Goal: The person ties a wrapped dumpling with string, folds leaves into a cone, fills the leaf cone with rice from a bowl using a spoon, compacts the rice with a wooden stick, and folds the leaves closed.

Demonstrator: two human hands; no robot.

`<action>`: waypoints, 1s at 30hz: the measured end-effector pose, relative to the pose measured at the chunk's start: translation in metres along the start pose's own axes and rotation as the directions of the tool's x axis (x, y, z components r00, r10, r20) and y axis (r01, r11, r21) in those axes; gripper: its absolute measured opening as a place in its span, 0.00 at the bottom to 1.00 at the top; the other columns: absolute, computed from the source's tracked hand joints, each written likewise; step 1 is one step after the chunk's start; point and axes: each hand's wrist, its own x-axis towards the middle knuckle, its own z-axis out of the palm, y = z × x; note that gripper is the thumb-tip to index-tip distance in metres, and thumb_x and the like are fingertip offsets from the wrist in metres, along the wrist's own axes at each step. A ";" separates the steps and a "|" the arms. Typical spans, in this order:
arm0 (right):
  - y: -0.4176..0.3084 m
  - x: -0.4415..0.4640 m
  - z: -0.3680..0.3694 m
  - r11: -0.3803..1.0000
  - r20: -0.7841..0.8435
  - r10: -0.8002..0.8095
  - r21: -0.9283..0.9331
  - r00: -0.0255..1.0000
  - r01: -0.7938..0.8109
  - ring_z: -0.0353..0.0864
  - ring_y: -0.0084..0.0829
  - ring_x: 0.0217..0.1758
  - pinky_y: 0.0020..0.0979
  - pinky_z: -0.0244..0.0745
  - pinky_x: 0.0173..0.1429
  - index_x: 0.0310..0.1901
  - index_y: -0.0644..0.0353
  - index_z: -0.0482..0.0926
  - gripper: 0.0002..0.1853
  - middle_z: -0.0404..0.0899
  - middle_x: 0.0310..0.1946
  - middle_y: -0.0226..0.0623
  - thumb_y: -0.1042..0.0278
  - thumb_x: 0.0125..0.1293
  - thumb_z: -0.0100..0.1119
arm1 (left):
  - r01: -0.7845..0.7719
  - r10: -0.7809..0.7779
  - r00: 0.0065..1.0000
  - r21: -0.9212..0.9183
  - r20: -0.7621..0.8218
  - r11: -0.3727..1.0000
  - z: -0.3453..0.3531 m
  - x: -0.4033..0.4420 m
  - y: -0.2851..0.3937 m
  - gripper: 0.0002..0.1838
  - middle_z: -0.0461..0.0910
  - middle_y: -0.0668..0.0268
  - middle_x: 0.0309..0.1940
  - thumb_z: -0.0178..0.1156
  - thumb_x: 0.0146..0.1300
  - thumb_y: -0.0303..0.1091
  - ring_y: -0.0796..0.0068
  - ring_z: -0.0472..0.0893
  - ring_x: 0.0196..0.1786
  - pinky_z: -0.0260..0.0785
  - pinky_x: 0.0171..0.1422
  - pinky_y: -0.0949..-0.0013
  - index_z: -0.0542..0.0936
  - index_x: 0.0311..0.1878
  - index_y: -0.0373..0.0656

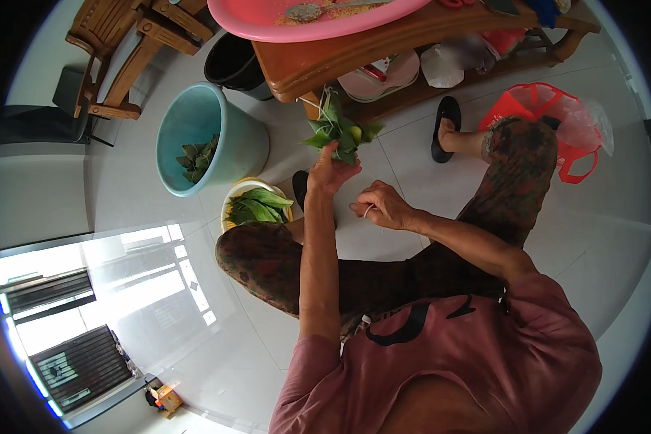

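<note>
My left hand [330, 173] is raised beside the table corner, with its fingers against a cluster of green leaf-wrapped dumplings [338, 134]. Pale strings [324, 100] run from the cluster up to the table's edge. My right hand [385, 205] is a little lower and to the right, apart from the cluster, with its fingers curled in. A pale band, a ring or a loop of string, shows on one finger; anything inside that hand is hidden.
A blue bucket [260, 137] with leaf-wrapped dumplings stands left, near a small tub of loose green leaves [259, 207] and a black bucket [233, 64]. A pink basin [267, 30] with a spoon sits on the wooden table [296, 69]. At right is a red bag [517, 101].
</note>
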 end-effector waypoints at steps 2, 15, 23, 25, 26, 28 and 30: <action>0.003 -0.003 0.000 0.987 0.090 -0.057 -0.143 0.994 0.069 0.70 0.35 0.20 0.33 0.64 0.41 0.16 0.61 0.73 0.13 0.72 0.14 0.37 0.68 0.57 0.55 | -0.018 0.020 0.997 -0.019 0.078 1.000 -0.003 0.000 0.007 0.22 0.70 0.56 0.36 0.50 0.56 0.47 0.62 0.72 0.38 0.70 0.42 0.56 0.70 0.45 0.37; 0.017 -0.002 -0.007 1.000 0.022 0.009 -0.008 1.000 -0.008 0.72 0.35 0.22 0.32 0.64 0.42 0.17 0.61 0.75 0.13 0.76 0.17 0.38 0.67 0.58 0.53 | 0.079 -0.054 0.982 -0.138 0.179 0.987 -0.008 -0.001 0.012 0.18 0.71 0.57 0.40 0.54 0.62 0.41 0.69 0.70 0.35 0.67 0.38 0.67 0.67 0.50 0.40; 0.017 -0.001 -0.007 0.998 -0.065 -0.061 -0.017 0.996 0.060 0.74 0.37 0.19 0.34 0.68 0.29 0.18 0.64 0.76 0.14 0.75 0.15 0.42 0.67 0.59 0.53 | -0.088 0.093 0.975 -0.034 0.201 0.996 0.002 -0.010 0.003 0.18 0.74 0.60 0.37 0.60 0.60 0.40 0.75 0.71 0.32 0.68 0.35 0.71 0.70 0.48 0.39; 0.018 -0.001 -0.009 0.994 0.026 0.074 0.079 0.997 -0.076 0.72 0.33 0.24 0.33 0.66 0.37 0.18 0.63 0.76 0.14 0.76 0.17 0.38 0.66 0.60 0.53 | -0.186 0.176 0.978 0.084 0.113 0.979 0.005 -0.011 -0.001 0.18 0.74 0.60 0.36 0.61 0.57 0.35 0.75 0.72 0.32 0.70 0.35 0.70 0.70 0.46 0.37; 0.017 -0.001 -0.010 0.982 0.077 0.137 0.124 0.988 -0.145 0.71 0.31 0.27 0.32 0.65 0.41 0.19 0.63 0.76 0.15 0.77 0.19 0.36 0.66 0.60 0.52 | -0.230 0.222 0.973 0.145 0.070 0.962 0.007 -0.012 -0.002 0.17 0.74 0.61 0.36 0.62 0.56 0.33 0.75 0.73 0.32 0.71 0.36 0.70 0.70 0.45 0.35; 0.011 -0.002 -0.012 0.991 0.039 0.111 0.067 0.993 -0.114 0.71 0.32 0.24 0.32 0.66 0.39 0.18 0.63 0.75 0.14 0.77 0.18 0.37 0.67 0.60 0.52 | -0.333 0.323 0.943 0.191 0.084 0.923 0.018 -0.023 -0.001 0.16 0.75 0.61 0.31 0.63 0.52 0.28 0.74 0.75 0.28 0.73 0.32 0.69 0.70 0.42 0.33; 0.012 -0.002 -0.012 0.995 0.008 0.075 0.063 0.997 -0.075 0.71 0.32 0.22 0.31 0.66 0.36 0.18 0.64 0.75 0.14 0.76 0.17 0.38 0.67 0.60 0.52 | -0.403 0.405 0.913 0.265 0.051 0.876 0.025 -0.024 -0.004 0.16 0.76 0.61 0.28 0.62 0.50 0.25 0.74 0.76 0.24 0.75 0.29 0.70 0.69 0.40 0.31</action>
